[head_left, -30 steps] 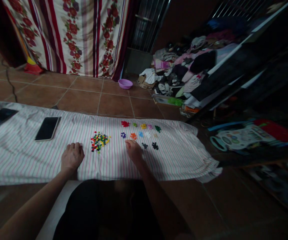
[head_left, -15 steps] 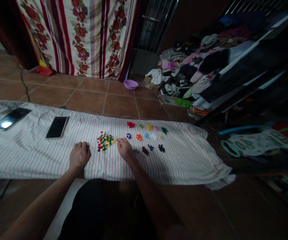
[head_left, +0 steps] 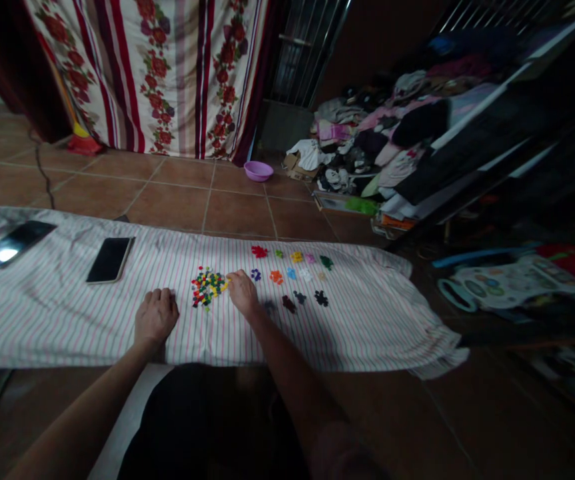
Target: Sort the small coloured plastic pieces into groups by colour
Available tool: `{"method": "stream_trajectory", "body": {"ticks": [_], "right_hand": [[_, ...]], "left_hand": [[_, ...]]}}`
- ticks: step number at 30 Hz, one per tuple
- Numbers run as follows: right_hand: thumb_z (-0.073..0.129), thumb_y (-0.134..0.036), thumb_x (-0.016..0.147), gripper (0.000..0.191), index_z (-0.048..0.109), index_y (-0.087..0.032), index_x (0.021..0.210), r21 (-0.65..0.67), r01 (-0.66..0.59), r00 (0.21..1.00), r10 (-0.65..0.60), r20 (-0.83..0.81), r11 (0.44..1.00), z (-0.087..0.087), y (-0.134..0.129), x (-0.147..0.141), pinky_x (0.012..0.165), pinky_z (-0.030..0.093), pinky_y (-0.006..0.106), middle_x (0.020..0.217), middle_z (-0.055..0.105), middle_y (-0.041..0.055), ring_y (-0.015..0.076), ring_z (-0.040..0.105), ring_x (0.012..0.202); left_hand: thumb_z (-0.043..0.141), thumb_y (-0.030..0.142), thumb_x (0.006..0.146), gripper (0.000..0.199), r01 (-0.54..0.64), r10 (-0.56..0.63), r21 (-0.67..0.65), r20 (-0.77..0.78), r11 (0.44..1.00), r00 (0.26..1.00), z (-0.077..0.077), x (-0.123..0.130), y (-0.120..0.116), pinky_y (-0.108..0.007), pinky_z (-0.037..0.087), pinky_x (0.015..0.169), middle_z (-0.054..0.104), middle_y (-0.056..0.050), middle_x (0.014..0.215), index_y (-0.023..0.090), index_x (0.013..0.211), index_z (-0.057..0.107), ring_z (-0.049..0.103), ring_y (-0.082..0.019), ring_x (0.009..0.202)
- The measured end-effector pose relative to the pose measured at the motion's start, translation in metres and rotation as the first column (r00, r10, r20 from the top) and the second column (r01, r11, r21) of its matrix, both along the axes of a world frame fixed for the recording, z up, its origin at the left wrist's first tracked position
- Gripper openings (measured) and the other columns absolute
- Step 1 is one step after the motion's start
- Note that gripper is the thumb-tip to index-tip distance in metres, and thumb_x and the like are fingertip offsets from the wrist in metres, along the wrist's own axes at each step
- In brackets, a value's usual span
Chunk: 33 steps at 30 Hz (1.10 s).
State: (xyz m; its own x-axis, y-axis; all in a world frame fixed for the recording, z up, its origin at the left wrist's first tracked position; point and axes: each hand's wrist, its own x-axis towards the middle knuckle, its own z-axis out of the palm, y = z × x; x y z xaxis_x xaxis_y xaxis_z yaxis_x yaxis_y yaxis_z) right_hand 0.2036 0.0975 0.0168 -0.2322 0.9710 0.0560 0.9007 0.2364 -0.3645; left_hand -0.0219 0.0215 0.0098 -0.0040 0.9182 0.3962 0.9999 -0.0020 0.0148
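Heap of small coloured pieces (head_left: 208, 288) on striped cloth (head_left: 367, 327). Right hand (head_left: 242, 293): fingertips bunched at heap's edge, grip unclear. Left hand (head_left: 156, 315): rests near heap, fingers curled, closure unclear.

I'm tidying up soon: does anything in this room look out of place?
Yes: the jumbled heap of clothes beyond the striped cloth, toward the right, looks untidy, garments lying loosely over one another. Small pieces by the right hand lie gathered, so probably not spilled.
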Motion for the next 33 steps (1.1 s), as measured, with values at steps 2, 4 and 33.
{"method": "stream_trajectory", "body": {"ticks": [2,4,33], "right_hand": [[0.044,-0.012,0.091,0.03,0.066,-0.02,0.109,-0.008,0.007,1.0,-0.007,0.003,1.0,0.001,0.0,0.001,0.087,0.044,0.022,0.105,0.063,0.0069,0.0145,0.058,0.097],[0.046,-0.013,0.091,0.027,0.067,-0.021,0.107,-0.012,0.016,1.0,-0.016,-0.003,1.0,0.003,0.0,0.002,0.084,0.044,0.022,0.103,0.064,0.0062,0.0141,0.058,0.095],[0.048,-0.013,0.086,0.024,0.067,-0.016,0.101,0.129,0.542,0.837,-0.547,0.002,0.83,0.036,0.072,0.18,0.073,0.043,0.025,0.092,0.071,0.0079,0.0179,0.065,0.085]], "left_hand": [[0.034,0.026,0.091,0.024,0.003,-0.003,0.003,0.0,1.0,1.0,0.0,0.0,0.0,-0.035,0.037,0.074,0.057,-0.009,0.076,0.017,0.085,0.056,0.051,-0.024,0.08],[0.033,0.026,0.091,0.025,0.007,-0.007,0.004,0.002,1.0,1.0,0.0,0.0,0.0,-0.035,0.037,0.074,0.057,-0.009,0.076,0.017,0.085,0.056,0.051,-0.024,0.08],[0.035,0.027,0.09,0.021,0.005,-0.005,-0.006,0.01,1.0,1.0,-0.001,0.001,0.001,-0.036,0.038,0.074,0.056,-0.008,0.075,0.02,0.081,0.053,0.05,-0.024,0.078]]}}
